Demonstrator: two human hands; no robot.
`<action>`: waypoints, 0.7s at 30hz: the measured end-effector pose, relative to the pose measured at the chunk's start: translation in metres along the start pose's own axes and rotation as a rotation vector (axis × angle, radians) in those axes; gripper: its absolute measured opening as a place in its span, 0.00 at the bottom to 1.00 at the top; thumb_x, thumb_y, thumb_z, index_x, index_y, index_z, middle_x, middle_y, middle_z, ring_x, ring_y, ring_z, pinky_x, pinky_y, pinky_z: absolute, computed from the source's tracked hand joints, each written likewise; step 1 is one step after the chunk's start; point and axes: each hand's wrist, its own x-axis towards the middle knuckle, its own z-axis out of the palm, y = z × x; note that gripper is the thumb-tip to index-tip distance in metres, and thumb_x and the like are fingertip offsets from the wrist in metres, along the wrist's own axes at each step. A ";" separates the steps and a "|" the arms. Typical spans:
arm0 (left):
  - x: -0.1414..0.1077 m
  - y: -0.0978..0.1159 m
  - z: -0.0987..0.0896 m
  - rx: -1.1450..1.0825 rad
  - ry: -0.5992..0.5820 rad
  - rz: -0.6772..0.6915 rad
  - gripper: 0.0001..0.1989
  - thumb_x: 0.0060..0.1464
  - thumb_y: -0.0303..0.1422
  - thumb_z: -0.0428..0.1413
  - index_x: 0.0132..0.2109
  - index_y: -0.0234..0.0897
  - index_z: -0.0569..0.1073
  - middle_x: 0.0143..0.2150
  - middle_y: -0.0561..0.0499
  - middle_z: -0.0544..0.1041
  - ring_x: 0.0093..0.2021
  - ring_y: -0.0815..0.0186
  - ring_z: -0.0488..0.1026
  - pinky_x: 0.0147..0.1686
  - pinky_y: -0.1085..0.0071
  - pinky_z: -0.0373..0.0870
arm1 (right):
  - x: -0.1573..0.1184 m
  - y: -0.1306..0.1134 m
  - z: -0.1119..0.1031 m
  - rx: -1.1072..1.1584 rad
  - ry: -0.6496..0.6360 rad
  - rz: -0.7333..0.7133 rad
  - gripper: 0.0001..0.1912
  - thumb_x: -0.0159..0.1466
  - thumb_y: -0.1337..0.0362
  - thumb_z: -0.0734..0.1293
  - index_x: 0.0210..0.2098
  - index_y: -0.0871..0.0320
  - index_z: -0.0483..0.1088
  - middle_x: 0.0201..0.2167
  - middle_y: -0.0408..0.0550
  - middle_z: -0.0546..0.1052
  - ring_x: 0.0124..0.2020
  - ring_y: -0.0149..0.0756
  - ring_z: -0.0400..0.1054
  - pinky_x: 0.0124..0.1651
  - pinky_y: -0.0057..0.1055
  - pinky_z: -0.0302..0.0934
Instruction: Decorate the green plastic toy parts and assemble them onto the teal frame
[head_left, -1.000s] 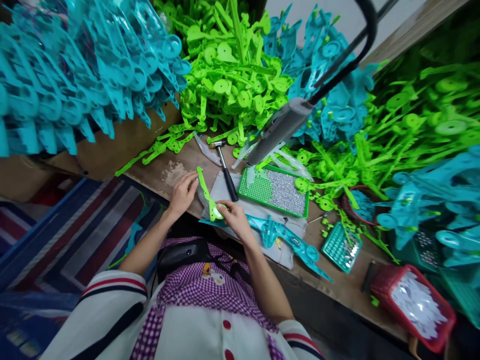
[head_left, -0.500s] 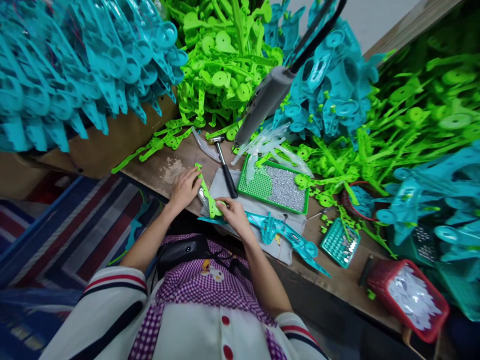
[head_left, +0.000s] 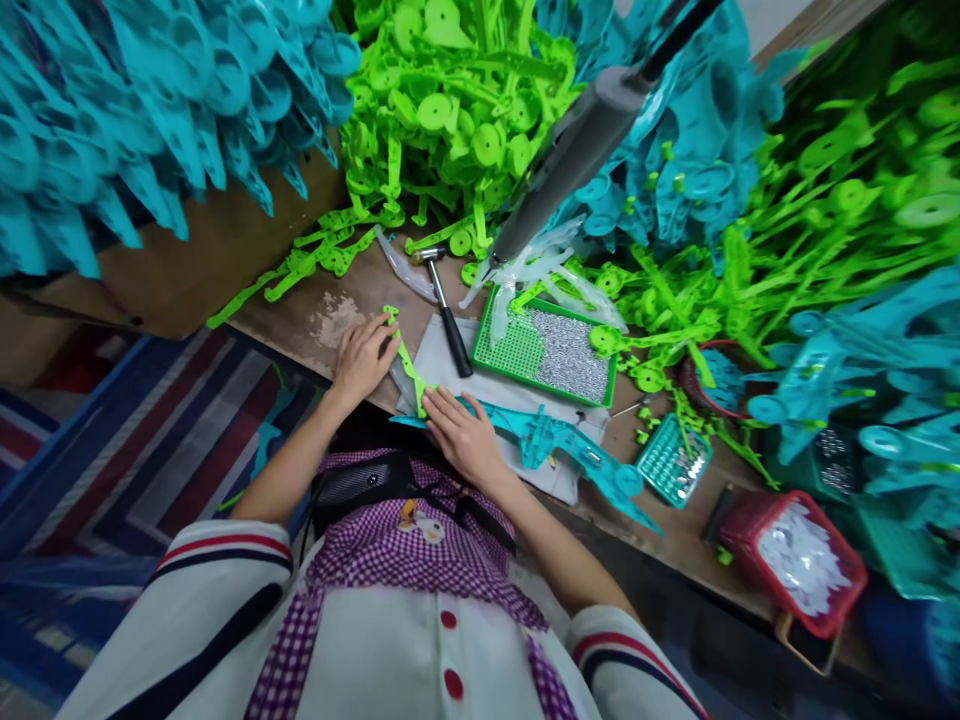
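A flat green plastic piece [head_left: 409, 366] lies at the near edge of the bench, between my two hands. My left hand [head_left: 364, 358] has its fingers closed on the upper end of that piece. At its lower end rests my right hand [head_left: 463, 432], fingers stretched out and lying flat over the tip. Under and beside the right hand is a long blue plastic part [head_left: 536, 435] on a grey cloth [head_left: 439, 350]. A clear plastic piece, partly covered, shows beside the green one.
Beyond my hands lie a hammer [head_left: 450, 320] and a green tray [head_left: 482, 357] of small metal pieces. A grey tool [head_left: 574, 150] hangs over the bench. Green and blue parts are heaped behind. A teal tray [head_left: 652, 460] and a red bin [head_left: 739, 540] stand at the right.
My right hand has gone from pinching the green piece's lower end to lying flatter with fingers extended. The green piece has turned from broad face to a narrower view.
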 end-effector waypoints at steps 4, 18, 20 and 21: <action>0.000 0.001 0.002 0.024 0.019 -0.009 0.14 0.64 0.35 0.48 0.52 0.40 0.74 0.62 0.44 0.72 0.62 0.58 0.68 0.62 0.60 0.59 | -0.004 0.009 0.008 -0.116 0.027 -0.057 0.22 0.72 0.63 0.55 0.64 0.53 0.63 0.62 0.51 0.70 0.64 0.41 0.65 0.72 0.57 0.39; -0.002 0.002 0.007 0.047 0.039 -0.029 0.16 0.65 0.36 0.47 0.53 0.41 0.74 0.62 0.46 0.72 0.63 0.59 0.67 0.63 0.59 0.57 | 0.002 0.009 0.000 -0.326 0.055 -0.266 0.21 0.69 0.73 0.56 0.59 0.64 0.67 0.57 0.60 0.75 0.58 0.44 0.70 0.72 0.61 0.38; -0.002 0.002 0.007 0.049 0.041 -0.020 0.16 0.65 0.37 0.46 0.53 0.41 0.74 0.62 0.46 0.72 0.63 0.59 0.67 0.63 0.59 0.57 | 0.003 0.013 -0.002 -0.263 0.089 -0.234 0.19 0.71 0.69 0.57 0.58 0.60 0.68 0.55 0.55 0.76 0.56 0.41 0.72 0.72 0.64 0.30; -0.003 0.002 0.007 0.049 0.042 -0.017 0.16 0.66 0.37 0.46 0.53 0.41 0.74 0.62 0.47 0.72 0.63 0.59 0.67 0.63 0.59 0.57 | 0.004 0.014 -0.003 -0.233 0.109 -0.207 0.18 0.71 0.66 0.57 0.58 0.58 0.68 0.55 0.53 0.77 0.55 0.41 0.73 0.72 0.64 0.27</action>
